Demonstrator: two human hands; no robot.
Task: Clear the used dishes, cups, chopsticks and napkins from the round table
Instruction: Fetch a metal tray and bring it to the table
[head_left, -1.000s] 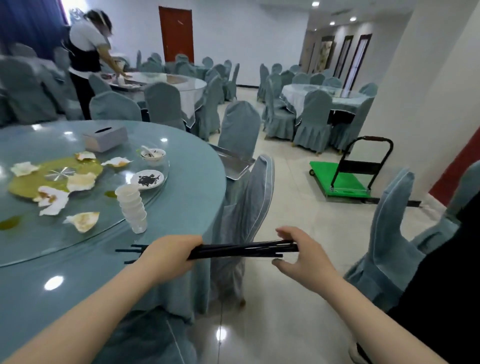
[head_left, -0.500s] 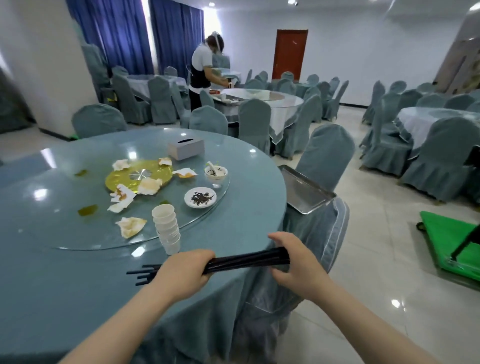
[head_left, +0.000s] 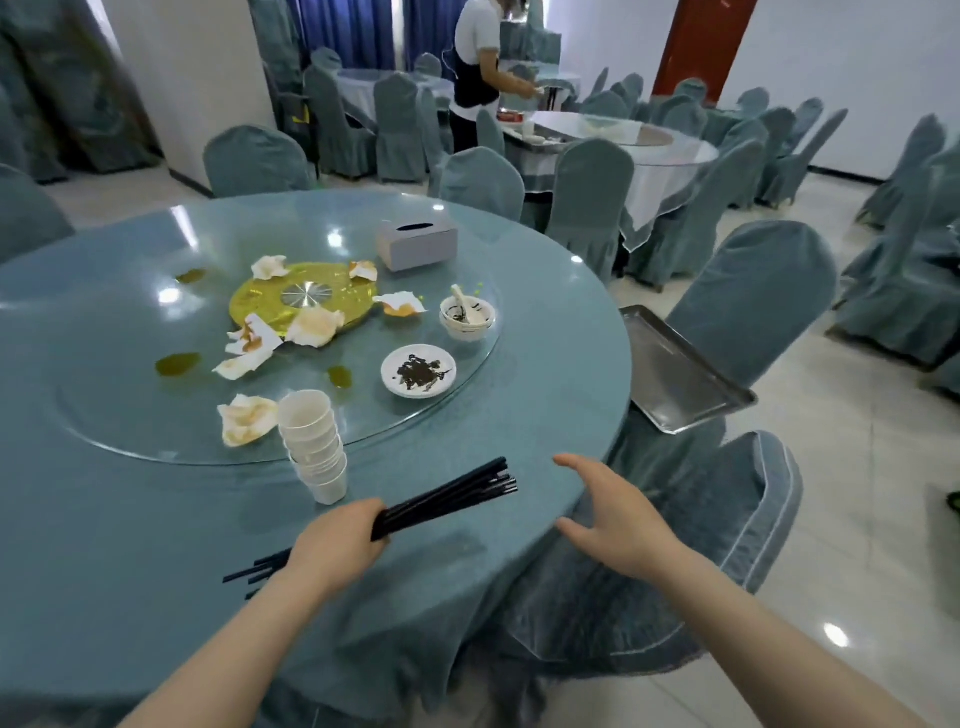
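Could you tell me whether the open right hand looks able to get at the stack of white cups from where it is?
Probably yes. The right hand is open and holds nothing. The stack of white cups stands near the table edge, though the chopsticks in the left hand lie partly across the path.

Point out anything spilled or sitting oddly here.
Yellowish spills dot the glass turntable among stained napkins. A metal tray lies tilted on a chair seat beside the table, one corner overhanging, so it could slide.
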